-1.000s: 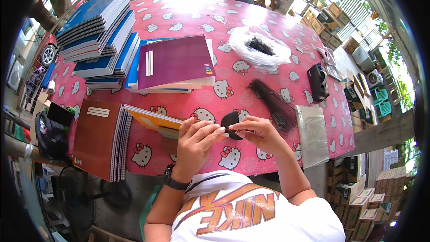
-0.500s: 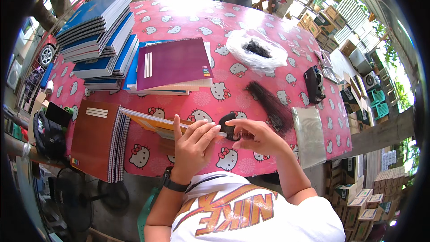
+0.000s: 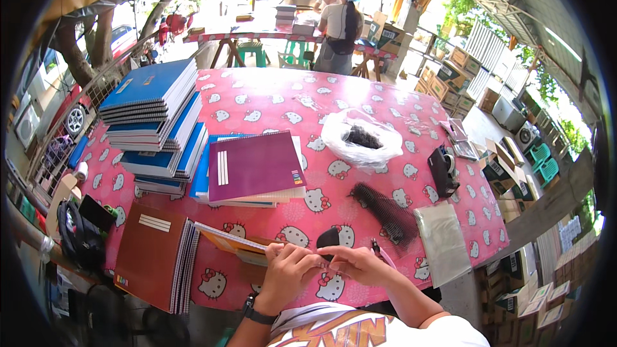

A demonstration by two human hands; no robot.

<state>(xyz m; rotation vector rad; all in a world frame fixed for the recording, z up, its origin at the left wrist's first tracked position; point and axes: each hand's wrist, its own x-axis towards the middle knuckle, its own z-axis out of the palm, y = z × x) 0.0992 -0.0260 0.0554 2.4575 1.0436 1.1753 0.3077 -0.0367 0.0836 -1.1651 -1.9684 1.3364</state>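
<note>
My left hand (image 3: 290, 275) is closed around the near right end of an orange-covered notebook (image 3: 232, 240), held tilted on edge above the table. At that same end, my right hand (image 3: 360, 265) has its index finger and thumb drawn together close to the left fingertips; whatever is between them is too small to make out. A round black object (image 3: 328, 239) lies just beyond the fingers. Beside my right hand rests a small hand tool with pink handles (image 3: 382, 250). Left of the orange notebook is a stack of brown spiral notebooks (image 3: 149, 250).
Blue spiral notebooks (image 3: 151, 90) rise in a tall stack at far left, near a purple notebook (image 3: 257, 166) on a pile. Black coils (image 3: 387, 213), a plastic bag (image 3: 334, 136), clear sleeves (image 3: 442, 244) and a tape dispenser (image 3: 442, 172) lie right. Two people stand at a far table.
The view has tilted up, showing the far table and people. My right hand's fingers have come closer together and nearer the left hand; the pink-handled tool now shows beside it.
</note>
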